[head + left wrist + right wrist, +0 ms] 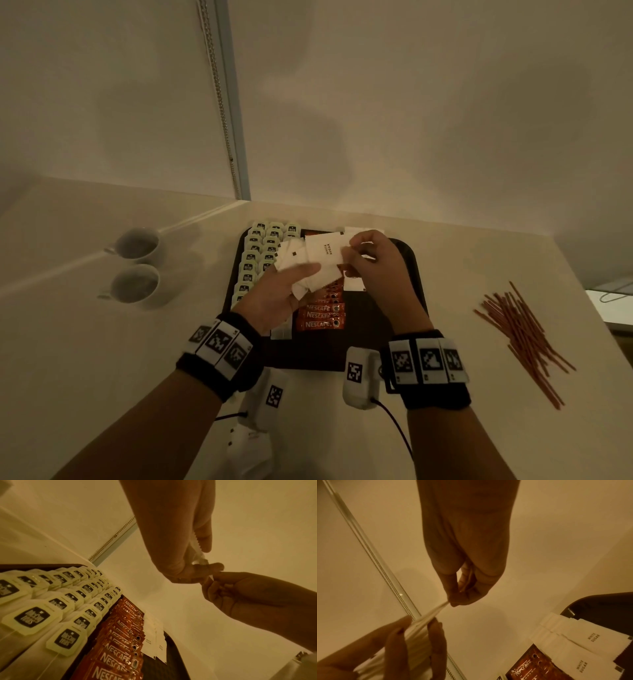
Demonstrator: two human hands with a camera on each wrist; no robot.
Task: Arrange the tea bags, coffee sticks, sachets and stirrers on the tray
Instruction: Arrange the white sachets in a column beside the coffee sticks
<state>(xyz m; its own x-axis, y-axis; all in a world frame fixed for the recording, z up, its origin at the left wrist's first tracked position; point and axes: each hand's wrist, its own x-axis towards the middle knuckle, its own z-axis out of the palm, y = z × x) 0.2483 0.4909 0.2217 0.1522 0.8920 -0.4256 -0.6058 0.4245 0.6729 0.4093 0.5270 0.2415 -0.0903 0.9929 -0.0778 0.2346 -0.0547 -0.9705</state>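
Observation:
A dark tray point(409, 270) lies on the counter, with rows of pale tea bags point(255, 260) on its left and a column of red Nescafe coffee sticks point(320, 315) down the middle. White sugar sachets point(583, 642) lie on its far right part. My left hand point(291, 284) holds a fanned stack of white sugar sachets point(298, 260) above the tray. My right hand point(370, 253) pinches the top sachet point(325, 251) of that stack by its right edge. Red-brown stirrers point(524, 339) lie in a loose pile on the counter to the right.
Two white cups point(137, 263) stand on the counter left of the tray. A wall corner with a beaded chain point(222, 102) rises behind. The counter's right edge point(596, 308) runs just past the stirrers.

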